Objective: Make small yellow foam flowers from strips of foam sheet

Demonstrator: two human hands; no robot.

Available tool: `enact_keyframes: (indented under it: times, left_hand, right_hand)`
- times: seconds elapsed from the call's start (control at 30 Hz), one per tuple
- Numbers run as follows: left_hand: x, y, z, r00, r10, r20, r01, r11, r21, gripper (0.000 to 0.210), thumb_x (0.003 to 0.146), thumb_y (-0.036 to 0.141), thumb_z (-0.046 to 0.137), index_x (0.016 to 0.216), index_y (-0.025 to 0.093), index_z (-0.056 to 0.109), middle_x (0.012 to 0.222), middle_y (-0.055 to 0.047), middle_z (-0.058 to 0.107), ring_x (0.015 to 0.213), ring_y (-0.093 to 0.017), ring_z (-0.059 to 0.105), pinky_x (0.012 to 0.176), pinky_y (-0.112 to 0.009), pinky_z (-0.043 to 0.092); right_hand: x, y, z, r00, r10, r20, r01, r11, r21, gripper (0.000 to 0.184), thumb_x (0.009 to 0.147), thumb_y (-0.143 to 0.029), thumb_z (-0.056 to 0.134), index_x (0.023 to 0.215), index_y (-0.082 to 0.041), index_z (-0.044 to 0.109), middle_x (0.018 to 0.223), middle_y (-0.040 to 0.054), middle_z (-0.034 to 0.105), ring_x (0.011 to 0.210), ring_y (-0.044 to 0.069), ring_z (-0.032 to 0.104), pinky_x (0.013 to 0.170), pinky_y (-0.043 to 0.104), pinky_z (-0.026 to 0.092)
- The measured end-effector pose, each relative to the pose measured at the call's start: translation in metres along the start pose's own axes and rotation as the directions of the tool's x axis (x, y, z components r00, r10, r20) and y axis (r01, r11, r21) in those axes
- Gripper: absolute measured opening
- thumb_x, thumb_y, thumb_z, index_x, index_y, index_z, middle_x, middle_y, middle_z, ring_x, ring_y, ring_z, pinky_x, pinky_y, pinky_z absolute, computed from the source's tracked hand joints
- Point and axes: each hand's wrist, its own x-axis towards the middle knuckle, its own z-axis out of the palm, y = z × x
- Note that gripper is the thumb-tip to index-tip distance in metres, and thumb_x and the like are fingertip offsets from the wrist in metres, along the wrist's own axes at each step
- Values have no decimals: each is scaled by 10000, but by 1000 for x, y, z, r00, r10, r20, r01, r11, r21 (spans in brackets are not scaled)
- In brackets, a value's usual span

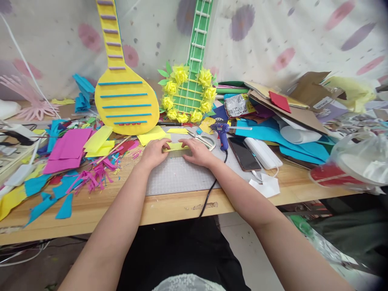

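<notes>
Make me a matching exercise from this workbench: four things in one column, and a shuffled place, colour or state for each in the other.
Things
1. yellow strip
2. glue gun
3. phone
4. green guitar shape

Places, colours, states
A. dark-screened, lying beside a white block
B. edged with yellow paper roses
C. between the left fingers and the right fingers
D. purple, with a black cord

Right pairs: 1-C, 2-D, 3-A, 4-B
</notes>
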Motion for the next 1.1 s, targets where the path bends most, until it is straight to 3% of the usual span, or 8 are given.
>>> enact_keyframes:
  times: [0.1,0.2,0.33,0.47,0.7,0.9,1.1]
  left_hand:
    - [-1,-3,-2,999,-40,-5,40,999,-35,396,704,175,527,1086,246,606,902,-12,714,863,-187,635,849,-316,457]
    - [-2,-5,-4,994,-110,11,110,993,-31,391,717,231,545,1104,249,601,870,-23,708,822,-189,638,804,-307,469]
    - [-2,-3,-6,983,-185,7,185,983,-12,421,735,294,570,1151,229,569,861,-42,693,783,-195,632,769,-314,468]
    - [-1,-3,-6,964,-265,-22,265,964,-2,451,761,290,556,1204,214,511,898,-50,692,822,-210,635,758,-319,461]
    - [0,4,-2,912,-404,-72,407,913,25,484,764,319,575,1221,219,456,897,-63,702,901,-246,639,750,-331,457]
    - [0,4,2,906,-412,-94,416,909,32,516,769,352,567,1241,206,421,842,-69,696,875,-260,643,737,-343,462]
    - [2,7,6,903,-417,-103,428,892,142,505,777,327,539,1250,190,424,878,-102,684,876,-272,637,738,-366,471]
  right_hand:
    - [2,1,5,998,63,-8,-63,998,15,420,779,-154,486,1199,-180,495,976,67,643,955,198,559,880,344,405]
    - [4,1,8,978,207,-12,-205,973,110,334,808,-210,495,1141,-202,524,912,44,651,863,171,582,802,308,428]
    - [8,1,9,933,360,-17,-348,912,219,391,786,-249,536,1171,-204,485,853,14,641,733,147,571,724,282,431]
    - [13,-3,12,888,457,-50,-442,879,176,435,774,-255,537,1195,-175,462,815,16,603,719,157,559,707,291,425]
    - [18,-12,20,865,491,-104,-485,871,79,510,732,-255,571,1209,-141,428,837,57,591,808,208,551,748,347,442]
    - [19,-9,23,863,490,-123,-485,872,71,417,776,-222,485,1185,-148,448,838,78,598,832,227,556,765,367,448]
    - [20,-8,24,867,479,-137,-479,877,37,391,786,-209,474,1171,-146,455,810,77,607,831,225,562,775,359,444]
